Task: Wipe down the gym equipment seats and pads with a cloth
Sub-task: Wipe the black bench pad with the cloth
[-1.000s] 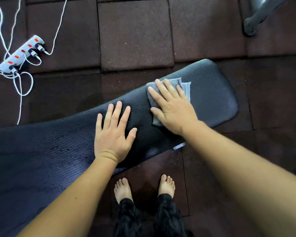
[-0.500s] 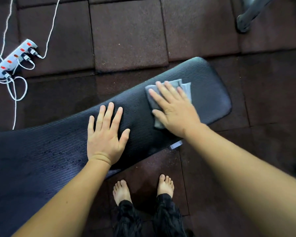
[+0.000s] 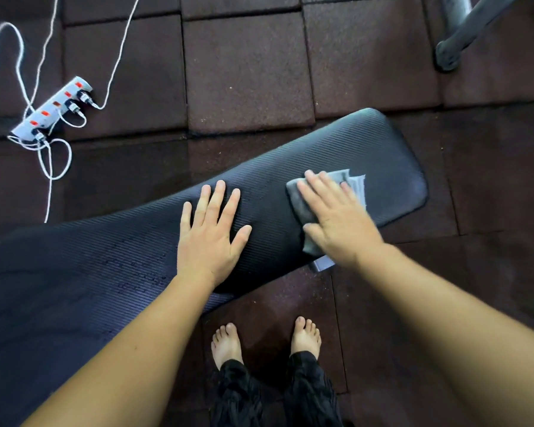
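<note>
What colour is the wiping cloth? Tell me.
Grey: the cloth shows best in the head view.

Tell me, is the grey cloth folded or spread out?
Folded: the cloth shows stacked edges beyond the right hand pressing it.

Dim, even light; wide-angle edge bending; right hand (image 3: pixel 336 220) motion-blurred.

Left hand (image 3: pixel 211 238): palm down and flat, fingers straight, slightly spread, thumb out to the right.
Right hand (image 3: pixel 336 220): palm down and flat, fingers straight, pointing far-left, outline slightly blurred.
Left forearm (image 3: pixel 130 343): bare, extended from near left.
Right forearm (image 3: pixel 444 318): bare, extended from near right.
Feet (image 3: pixel 227 345): bare, side by side, near, between the forearms.
</note>
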Demonstrator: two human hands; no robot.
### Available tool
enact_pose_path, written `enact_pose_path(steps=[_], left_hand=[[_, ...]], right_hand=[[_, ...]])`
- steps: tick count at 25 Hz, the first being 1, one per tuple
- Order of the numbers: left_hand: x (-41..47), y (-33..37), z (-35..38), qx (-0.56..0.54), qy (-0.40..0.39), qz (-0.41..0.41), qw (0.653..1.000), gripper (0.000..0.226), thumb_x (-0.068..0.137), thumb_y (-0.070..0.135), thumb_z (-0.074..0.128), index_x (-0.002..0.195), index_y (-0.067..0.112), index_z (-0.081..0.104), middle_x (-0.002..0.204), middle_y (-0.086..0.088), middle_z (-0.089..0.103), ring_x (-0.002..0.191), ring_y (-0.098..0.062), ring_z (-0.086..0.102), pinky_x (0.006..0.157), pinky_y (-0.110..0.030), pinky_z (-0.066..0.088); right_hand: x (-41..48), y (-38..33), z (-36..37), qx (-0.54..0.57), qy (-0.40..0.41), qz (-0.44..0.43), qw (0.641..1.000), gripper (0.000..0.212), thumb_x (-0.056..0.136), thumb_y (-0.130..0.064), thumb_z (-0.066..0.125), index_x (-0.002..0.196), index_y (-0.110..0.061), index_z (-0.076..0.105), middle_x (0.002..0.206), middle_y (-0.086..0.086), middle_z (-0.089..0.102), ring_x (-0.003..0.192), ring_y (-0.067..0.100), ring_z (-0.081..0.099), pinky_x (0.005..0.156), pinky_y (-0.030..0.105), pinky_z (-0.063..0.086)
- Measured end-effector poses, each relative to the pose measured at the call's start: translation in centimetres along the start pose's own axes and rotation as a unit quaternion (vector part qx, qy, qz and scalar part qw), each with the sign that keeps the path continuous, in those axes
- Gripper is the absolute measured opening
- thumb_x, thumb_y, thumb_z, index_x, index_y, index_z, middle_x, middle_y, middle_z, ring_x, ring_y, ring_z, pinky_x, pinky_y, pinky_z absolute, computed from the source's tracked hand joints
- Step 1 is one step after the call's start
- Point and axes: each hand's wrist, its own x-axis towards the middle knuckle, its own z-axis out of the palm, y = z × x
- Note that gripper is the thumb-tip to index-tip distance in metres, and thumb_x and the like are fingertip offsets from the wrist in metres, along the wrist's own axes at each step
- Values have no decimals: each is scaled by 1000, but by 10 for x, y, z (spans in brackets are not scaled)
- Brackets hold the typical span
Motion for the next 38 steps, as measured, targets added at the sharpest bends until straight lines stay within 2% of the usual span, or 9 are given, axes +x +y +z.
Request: enact_pose_path(steps=[6, 11, 14, 21, 26, 28, 32, 35, 38], left_hand=[[-17, -44, -14, -38, 8, -19, 999, 72, 101, 63, 22, 164, 30, 15, 173, 4, 3, 159, -20, -3, 128, -51, 7], [-48, -103, -14, -18, 17, -68, 997, 72, 101, 61, 25, 163, 25, 20, 173, 0, 9, 159, -23, 4, 126, -55, 13], [-61, -130, -18, 3, 8, -65, 998, 72, 101, 62, 22, 164, 26, 17, 173, 2, 6, 159, -22, 1, 127, -55, 11], [-75, -164, -11, 5, -8, -39, 999, 71, 104, 64, 20, 165, 30, 7, 173, 7, -6, 159, -16, -10, 128, -52, 3], [-74, -166, -5, 6, 15, -32, 999, 72, 102, 63, 22, 165, 28, 12, 173, 5, 2, 159, -19, -2, 127, -54, 7], [-75, -166, -4, 6, 27, -27, 999, 72, 102, 62, 24, 164, 27, 15, 173, 4, 6, 160, -20, 1, 126, -55, 9], [-75, -166, -3, 12, 25, -26, 999, 72, 102, 62, 22, 165, 28, 14, 173, 4, 5, 160, -19, -1, 127, -55, 7], [-74, -168, 0, 15, 29, -26, 999, 71, 103, 61, 23, 165, 28, 13, 173, 4, 5, 159, -19, -2, 127, -54, 7], [-74, -168, 2, 12, 43, -28, 999, 71, 102, 61, 25, 164, 27, 15, 173, 3, 7, 159, -20, 2, 126, -55, 9]], right_hand=[[28, -7, -10, 13, 48, 187, 981, 76, 97, -50, 40, 162, -24, 10, 171, 3, 3, 157, 25, 0, 125, 51, 2], [33, -172, 32, 2, 27, 20, 999, 74, 98, -56, 37, 162, -25, 15, 171, 2, 6, 157, 24, 2, 125, 51, 3], [27, -174, 39, -27, 8, -97, 995, 71, 97, -55, 35, 160, -24, 24, 169, 1, 17, 156, 24, 14, 123, 53, 16], [70, -87, -1, -1, 68, 188, 980, 73, 95, -54, 25, 160, -20, 23, 169, 6, 17, 156, 29, 11, 124, 55, 11], [71, -229, 33, -10, 21, 17, 1000, 69, 98, -52, 29, 161, -26, 19, 170, 1, 13, 157, 24, 7, 125, 53, 6], [70, -218, 29, -16, -2, -48, 999, 71, 96, -54, 24, 161, -26, 21, 169, 0, 15, 156, 22, 10, 125, 53, 10], [78, -120, 1, -5, 38, 116, 992, 68, 100, -52, 26, 162, -25, 18, 170, 1, 12, 157, 23, 8, 125, 51, 9], [88, -142, 6, -3, 71, 222, 972, 66, 103, -48, 34, 161, -22, 18, 170, 4, 9, 156, 25, 5, 125, 53, 5], [82, -219, 30, -9, 57, 89, 994, 67, 101, -50, 32, 161, -22, 21, 170, 4, 13, 156, 26, 8, 125, 52, 7]])
